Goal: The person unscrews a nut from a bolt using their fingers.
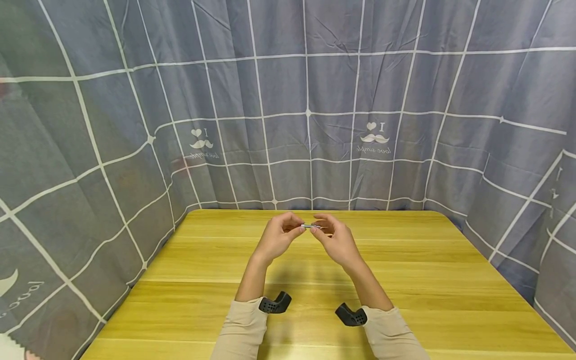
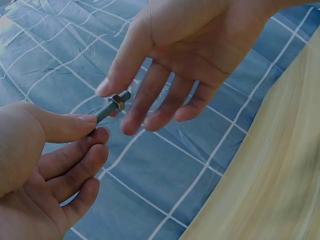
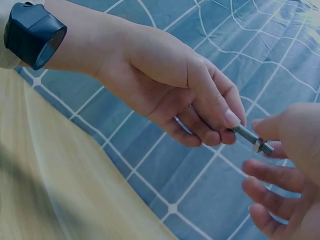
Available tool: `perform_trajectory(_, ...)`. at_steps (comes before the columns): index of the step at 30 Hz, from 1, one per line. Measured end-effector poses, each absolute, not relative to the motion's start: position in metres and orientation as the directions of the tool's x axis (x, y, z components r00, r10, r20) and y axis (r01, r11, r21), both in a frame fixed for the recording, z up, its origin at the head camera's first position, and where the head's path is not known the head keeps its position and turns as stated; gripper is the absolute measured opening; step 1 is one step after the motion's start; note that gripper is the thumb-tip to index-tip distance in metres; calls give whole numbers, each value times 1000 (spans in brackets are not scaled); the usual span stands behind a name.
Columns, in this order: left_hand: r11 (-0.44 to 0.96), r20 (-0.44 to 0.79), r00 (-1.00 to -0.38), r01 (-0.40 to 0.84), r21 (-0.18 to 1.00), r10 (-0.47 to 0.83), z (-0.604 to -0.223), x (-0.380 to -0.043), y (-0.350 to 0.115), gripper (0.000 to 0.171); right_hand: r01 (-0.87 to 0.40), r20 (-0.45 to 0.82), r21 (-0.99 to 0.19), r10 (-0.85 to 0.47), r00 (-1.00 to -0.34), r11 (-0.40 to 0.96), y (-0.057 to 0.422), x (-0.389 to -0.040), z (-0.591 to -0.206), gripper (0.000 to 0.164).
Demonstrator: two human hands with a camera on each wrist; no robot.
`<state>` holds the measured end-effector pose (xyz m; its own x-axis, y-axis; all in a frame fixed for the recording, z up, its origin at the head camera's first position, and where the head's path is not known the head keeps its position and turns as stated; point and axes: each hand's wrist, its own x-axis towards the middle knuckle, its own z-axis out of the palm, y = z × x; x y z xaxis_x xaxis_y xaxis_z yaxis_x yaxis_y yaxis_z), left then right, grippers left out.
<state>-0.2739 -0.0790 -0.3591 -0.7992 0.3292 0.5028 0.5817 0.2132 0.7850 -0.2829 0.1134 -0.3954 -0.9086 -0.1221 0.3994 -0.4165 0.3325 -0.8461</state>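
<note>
Two hands meet over the far middle of one wooden table (image 1: 391,285), one bolt (image 2: 104,111) between them, one nut (image 2: 119,102) near its right end. The left hand (image 1: 275,239) pinches the bolt's left end, hiding it from me; the right hand (image 1: 338,242) has its thumb beside the nut, forefinger mostly hidden, and I can't tell whether it grips. Two sleeves (image 1: 243,325) are cut off nearside.

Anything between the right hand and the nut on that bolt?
Nothing visible. The right hand's thumb is close beside the nut with no object between. The left hand pinches the bolt at the opposite end, its fingers clear of the nut.
</note>
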Motion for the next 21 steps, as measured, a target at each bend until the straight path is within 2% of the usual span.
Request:
perform_trajectory(7,207,503,-798,582,786,333,-358,-274,-79,10,-444,425,-832,-132,-896,334,114,-285,-398,18)
perform_trajectory(10,210,499,-801,578,788,331,-359,-274,-79,10,-451,431,-828,-138,-892,332,113,-284,-396,21)
perform_trajectory(15,210,489,-807,568,796,331,-359,-275,-79,9,-431,412,-837,-130,-902,337,113,-284,-397,37)
perform_trajectory(17,208,489,-807,568,796,331,-359,-275,-79,9,-421,404,-842,-123,-906,336,113,-285,-398,36)
perform_trajectory(21,207,491,-805,570,795,332,-359,-274,-79,10,-422,414,-838,-103,-905,347,113,-285,-398,25)
